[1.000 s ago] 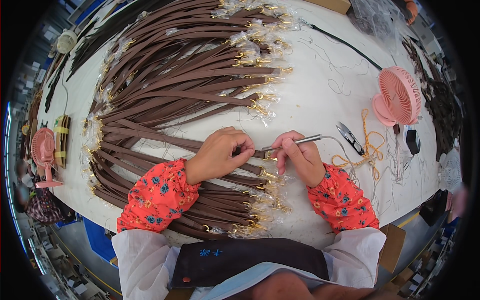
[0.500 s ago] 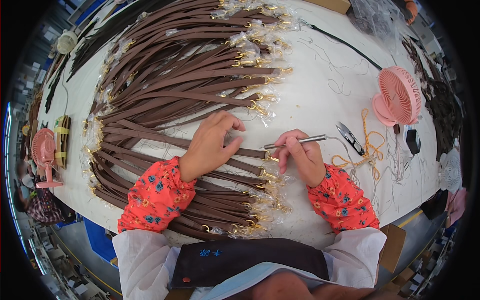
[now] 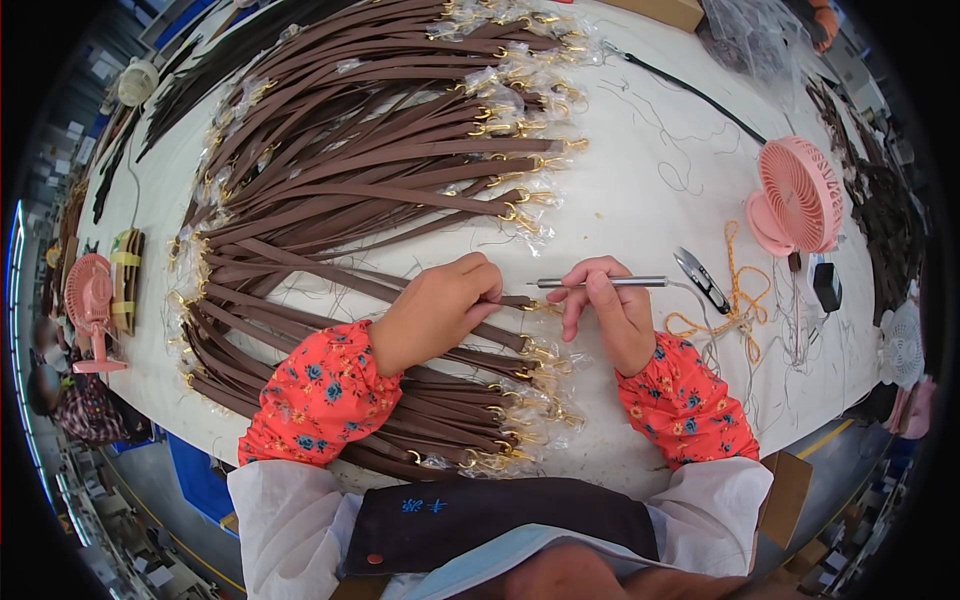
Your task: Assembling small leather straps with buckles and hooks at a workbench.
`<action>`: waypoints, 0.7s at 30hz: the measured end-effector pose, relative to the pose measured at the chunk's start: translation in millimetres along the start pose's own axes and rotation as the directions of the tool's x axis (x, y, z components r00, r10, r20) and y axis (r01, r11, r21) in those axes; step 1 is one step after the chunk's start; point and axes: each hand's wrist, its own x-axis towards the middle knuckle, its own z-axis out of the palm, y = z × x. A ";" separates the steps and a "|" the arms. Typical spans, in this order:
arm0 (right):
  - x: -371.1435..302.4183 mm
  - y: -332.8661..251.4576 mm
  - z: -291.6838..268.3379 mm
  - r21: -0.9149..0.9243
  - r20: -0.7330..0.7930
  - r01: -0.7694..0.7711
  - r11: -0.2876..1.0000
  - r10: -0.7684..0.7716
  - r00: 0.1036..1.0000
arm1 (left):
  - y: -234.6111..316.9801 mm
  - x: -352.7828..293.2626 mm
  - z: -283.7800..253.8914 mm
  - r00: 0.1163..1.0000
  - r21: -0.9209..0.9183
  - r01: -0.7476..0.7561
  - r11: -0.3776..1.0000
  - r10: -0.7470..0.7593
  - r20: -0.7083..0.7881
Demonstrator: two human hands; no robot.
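Many brown straps [image 3: 350, 190] with gold clasps lie side by side across the table, their metal ends wrapped in clear plastic. My left hand [image 3: 435, 312] is closed over one brown strap [image 3: 512, 300], fingers bent around it close to its clasp end. Between the thumb and fingers of my right hand [image 3: 612, 312] is a slim pen-shaped metal tool [image 3: 630, 282] with a thin cord. It lies nearly level, its fine tip pointing left, just above the held strap's end and short of my left fingers. Part of the strap is hidden under my left hand.
Thread snips [image 3: 702, 280] and a yellow-orange cord [image 3: 740, 290] lie right of my right hand. Beyond them stand a pink fan [image 3: 795, 195] and a small black box [image 3: 825, 287]. Another pink fan [image 3: 90, 310] is at the left edge. Loose threads are scattered on the white tabletop [image 3: 640, 200].
My left hand has moved right and its fingers have closed on the strap near its end. The pen-shaped tool has lifted slightly and shifted right, its tip off the strap.
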 end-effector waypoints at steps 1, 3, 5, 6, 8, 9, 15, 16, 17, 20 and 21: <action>0.1 0.2 0.0 0.011 0.003 -0.007 1.000 0.007 1.000 | -0.3 -0.2 -3.5 0.992 -0.147 0.112 0.983 -0.103 0.067; 0.4 -1.5 1.1 0.005 0.000 -0.011 1.000 0.011 1.000 | 2.4 0.4 -8.3 0.970 -0.281 0.229 0.932 -0.194 0.147; 0.5 -1.2 1.5 -0.001 -0.003 -0.016 1.000 0.016 1.000 | 7.0 1.7 -11.4 0.955 -0.301 0.289 0.909 -0.251 0.160; 0.1 -0.5 0.9 0.034 0.000 -0.021 0.999 0.022 1.000 | 9.3 2.3 -11.3 0.955 -0.302 0.289 0.908 -0.251 0.159; -0.2 1.0 -0.9 0.068 0.004 -0.028 0.997 0.027 1.000 | 13.6 2.7 -9.7 0.966 -0.262 0.242 0.934 -0.208 0.152; 0.1 2.1 -2.0 0.052 0.023 -0.013 0.999 0.012 1.000 | 13.3 1.7 -8.5 0.966 -0.261 0.243 0.934 -0.209 0.151; -1.3 -2.5 -2.2 0.000 0.079 -0.064 0.998 0.064 0.995 | 6.5 -1.4 1.3 0.988 -0.147 0.108 0.983 -0.089 0.128; -1.5 -3.4 -2.5 -0.023 0.098 -0.091 0.996 0.093 0.991 | 5.9 -1.2 0.9 0.989 -0.133 0.096 0.986 -0.079 0.128; -1.5 -2.9 -2.3 -0.022 0.099 -0.091 0.996 0.092 0.991 | 5.3 -1.1 0.6 0.989 -0.120 0.085 0.989 -0.070 0.129; -1.8 -0.6 -2.0 -0.004 0.138 -0.089 0.996 0.089 0.986 | 4.4 -1.0 0.9 0.991 -0.135 0.094 0.986 -0.079 0.112; -1.9 -0.1 -1.6 -0.003 0.140 -0.098 0.995 0.098 0.985 | 3.8 -0.7 0.9 0.991 -0.136 0.095 0.986 -0.080 0.112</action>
